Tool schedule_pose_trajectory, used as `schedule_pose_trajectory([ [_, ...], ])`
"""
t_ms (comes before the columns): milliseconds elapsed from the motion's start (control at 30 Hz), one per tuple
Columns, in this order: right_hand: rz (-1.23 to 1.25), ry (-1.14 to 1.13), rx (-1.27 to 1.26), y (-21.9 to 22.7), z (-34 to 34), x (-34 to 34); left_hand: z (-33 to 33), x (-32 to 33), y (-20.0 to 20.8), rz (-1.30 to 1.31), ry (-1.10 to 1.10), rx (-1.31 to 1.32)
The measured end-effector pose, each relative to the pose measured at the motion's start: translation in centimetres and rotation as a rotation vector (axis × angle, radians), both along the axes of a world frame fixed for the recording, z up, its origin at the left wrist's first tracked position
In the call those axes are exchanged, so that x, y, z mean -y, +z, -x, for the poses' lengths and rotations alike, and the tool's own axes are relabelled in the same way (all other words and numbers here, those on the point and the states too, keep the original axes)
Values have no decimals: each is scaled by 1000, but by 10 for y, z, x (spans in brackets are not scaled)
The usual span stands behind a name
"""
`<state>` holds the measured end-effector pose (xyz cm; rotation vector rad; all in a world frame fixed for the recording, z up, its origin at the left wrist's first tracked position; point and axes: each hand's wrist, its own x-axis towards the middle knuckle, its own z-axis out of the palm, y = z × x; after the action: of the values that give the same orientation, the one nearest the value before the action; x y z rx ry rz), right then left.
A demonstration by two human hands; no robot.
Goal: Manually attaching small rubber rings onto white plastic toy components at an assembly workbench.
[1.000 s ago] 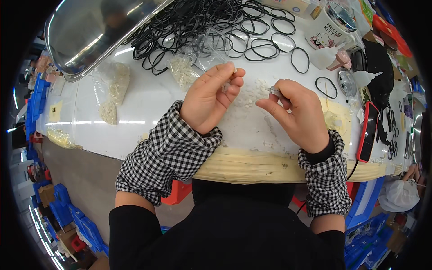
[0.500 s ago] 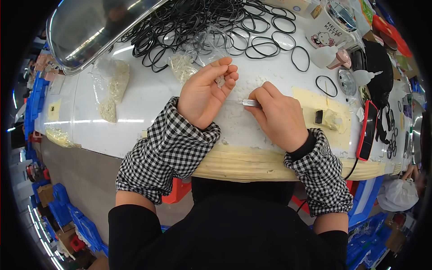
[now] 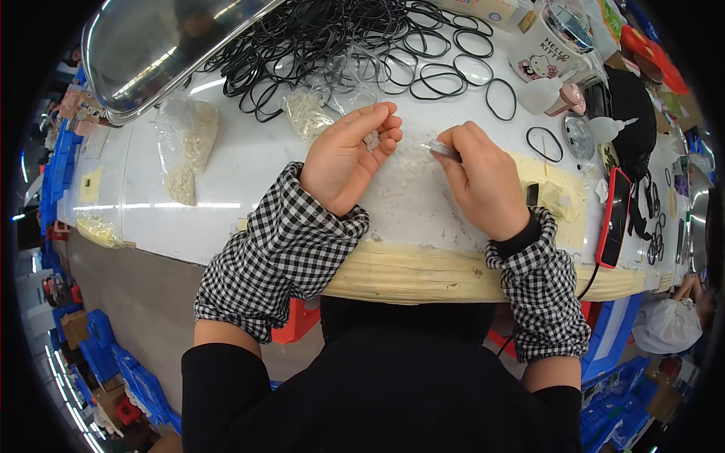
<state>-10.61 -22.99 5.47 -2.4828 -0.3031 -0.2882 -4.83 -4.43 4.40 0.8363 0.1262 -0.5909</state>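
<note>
The left hand (image 3: 349, 155) rests on the white table (image 3: 249, 196), fingers curled together, pinching a small pale grey part (image 3: 371, 140) between thumb and fingertips. The right hand (image 3: 483, 177) lies just beside it on the same table, closed around a slim metal tool (image 3: 440, 149), likely tweezers, whose tip points toward the left hand; the small part and the tool tip are near each other but apart. Between the two hands, on the table, lies a scatter of tiny clear parts (image 3: 411, 162). Both wrists wear black-and-white checked sleeve covers (image 3: 279, 249).

Beyond the left hand, farther across the table, a clear plastic bag (image 3: 306, 113) of pale parts lies, and behind it a tangled heap of black rubber rings (image 3: 332, 38). A second bag of pale parts (image 3: 189, 147) lies well to the left of the left hand, below a shiny metal tray (image 3: 151, 53). To the right of the right hand, near the table's edge, lies a red-edged phone (image 3: 615, 219).
</note>
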Motion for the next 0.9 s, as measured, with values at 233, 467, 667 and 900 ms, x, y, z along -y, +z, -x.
schedule_pose_trajectory([
  [233,-61,-149,99,16,-6,19,0,-1,2,-14,23,-11],
  [467,147,-78,-89,6,3,2,-2,-2,-3,-20,17,9],
  [667,52,-2,-83,5,4,-6,1,-2,-1,-50,-8,21],
  [900,-399,-46,-121,14,-1,-1,6,2,3,-145,-240,68],
])
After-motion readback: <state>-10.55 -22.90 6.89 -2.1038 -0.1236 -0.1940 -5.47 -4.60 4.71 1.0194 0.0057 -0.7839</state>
